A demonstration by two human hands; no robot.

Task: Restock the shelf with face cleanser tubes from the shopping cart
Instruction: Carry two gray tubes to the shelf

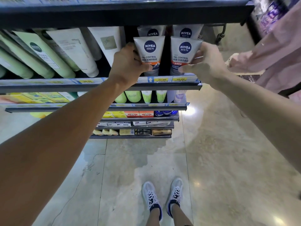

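Two bare arms reach up to the shelf point(101, 86). On it, pale green and white tubes point(48, 53) lean at the left. Left hand point(128, 64) is closed around the left cleanser tube point(150, 54); right hand point(206, 62) is closed around the right cleanser tube point(183, 56). Both tubes stand cap-down at the shelf's front edge, just apart, above yellow price tags point(171, 79).

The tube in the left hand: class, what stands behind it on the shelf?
Behind the tube in the left hand, another matching tube shows its top and logo; its lower part is covered, so any further tubes cannot be seen.
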